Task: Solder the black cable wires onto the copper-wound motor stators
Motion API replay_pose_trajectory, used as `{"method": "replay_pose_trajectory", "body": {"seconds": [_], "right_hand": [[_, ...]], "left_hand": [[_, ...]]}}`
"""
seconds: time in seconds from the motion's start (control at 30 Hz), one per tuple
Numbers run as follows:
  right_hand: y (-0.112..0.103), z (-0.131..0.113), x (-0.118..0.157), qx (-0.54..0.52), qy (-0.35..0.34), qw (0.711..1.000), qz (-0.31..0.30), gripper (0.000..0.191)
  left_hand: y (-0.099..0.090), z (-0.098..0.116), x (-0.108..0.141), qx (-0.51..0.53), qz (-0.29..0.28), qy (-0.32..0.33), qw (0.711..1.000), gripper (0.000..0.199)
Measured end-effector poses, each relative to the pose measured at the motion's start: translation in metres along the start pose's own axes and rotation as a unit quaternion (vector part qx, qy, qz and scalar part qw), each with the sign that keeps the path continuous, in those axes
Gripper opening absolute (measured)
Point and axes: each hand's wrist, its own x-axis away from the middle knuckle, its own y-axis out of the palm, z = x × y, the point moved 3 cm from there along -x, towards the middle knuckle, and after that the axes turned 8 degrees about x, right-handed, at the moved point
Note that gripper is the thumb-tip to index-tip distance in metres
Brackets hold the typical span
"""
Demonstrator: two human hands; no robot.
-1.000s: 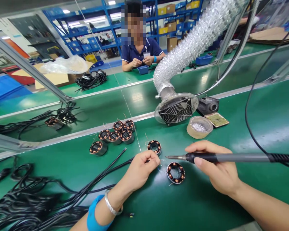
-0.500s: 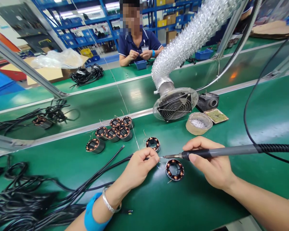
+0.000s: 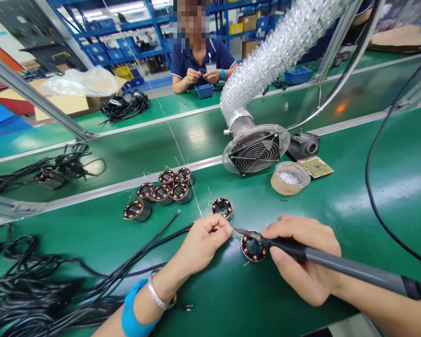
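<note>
My left hand [image 3: 203,241] is closed in a pinch on the end of a black cable [image 3: 184,230], whose thin wires poke out past the fingertips. In my right hand [image 3: 307,276] is a soldering iron [image 3: 351,267], gripped like a pen. Its tip comes close to the wires at my left fingertips; whether they touch I cannot tell. Under the iron's shaft lies a ring-shaped motor stator [image 3: 255,257] with copper windings. Another stator [image 3: 223,208] stands just behind my left hand. A thin strand [image 3: 177,142] runs down from above and disappears behind my left hand.
Several stators [image 3: 163,194] cluster at the back left. Black cables [image 3: 24,299] pile up at the left. A fume extractor [image 3: 256,152] hangs over a round tub [image 3: 289,180] and an iron stand [image 3: 304,146]. Across the bench a co-worker [image 3: 199,61] handles small parts.
My right hand has moved down, and the soldering iron now slants with its handle lower and its shaft over the near stator. My left hand stays almost in place.
</note>
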Motion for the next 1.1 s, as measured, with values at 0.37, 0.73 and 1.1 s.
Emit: {"method": "replay_pose_trajectory", "body": {"seconds": [0.37, 0.73, 1.1], "right_hand": [[0.004, -0.0048, 0.0048, -0.003, -0.071, 0.997, 0.023, 0.025], [-0.0022, -0.0038, -0.0009, 0.008, -0.038, 0.999, 0.01, 0.024], [-0.0036, 0.0011, 0.0019, 0.008, -0.05, 0.998, 0.036, 0.033]], "left_hand": [[-0.0006, -0.001, 0.0016, 0.004, 0.002, 0.001, 1.0, 0.023], [-0.0011, -0.0001, 0.001, -0.003, 0.009, -0.002, 1.0, 0.023], [-0.0007, 0.0005, 0.0001, 0.005, 0.002, 0.004, 1.0, 0.022]]}}
